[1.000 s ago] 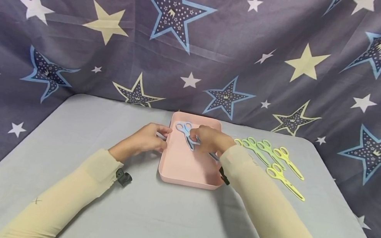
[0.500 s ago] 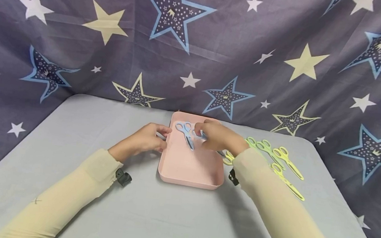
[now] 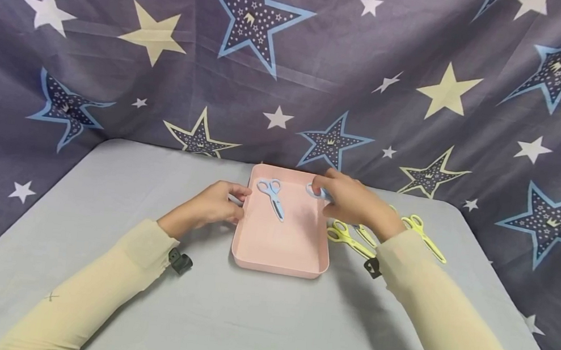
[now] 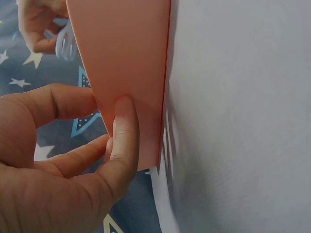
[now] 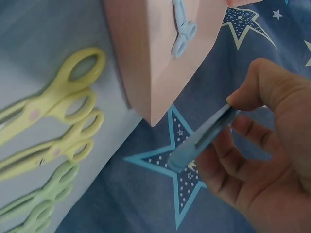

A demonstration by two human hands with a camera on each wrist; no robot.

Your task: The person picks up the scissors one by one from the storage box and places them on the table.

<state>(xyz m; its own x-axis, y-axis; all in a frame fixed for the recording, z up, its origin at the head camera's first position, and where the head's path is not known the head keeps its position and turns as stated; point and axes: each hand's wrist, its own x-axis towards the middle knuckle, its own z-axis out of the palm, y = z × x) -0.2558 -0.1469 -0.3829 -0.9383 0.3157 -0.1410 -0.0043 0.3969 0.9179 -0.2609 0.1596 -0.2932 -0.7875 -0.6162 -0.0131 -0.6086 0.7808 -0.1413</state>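
My left hand [image 3: 216, 203] pinches the left side wall of a shallow pink tray [image 3: 280, 249], thumb and fingers on either face of the wall in the left wrist view. A pair of light-blue scissors [image 3: 273, 198] lies inside the tray, near its far left corner. My right hand [image 3: 357, 201] is over the tray's right rim, holding a second pair of blue scissors [image 5: 197, 143] between thumb and fingers. In the head view only the handle loops of this pair show; the hand hides the rest.
Yellow scissors [image 3: 348, 240] lie on the grey table [image 3: 184, 313] right of the tray, another yellow pair [image 3: 426, 239] farther right. Green scissors [image 5: 51, 189] lie beside yellow ones in the right wrist view. A star-patterned cloth [image 3: 237, 102] hangs behind the table.
My right hand has moved right with the blue scissors, from the tray's middle to its right rim. More of the tray floor shows. The left hand stays at the tray's left wall.
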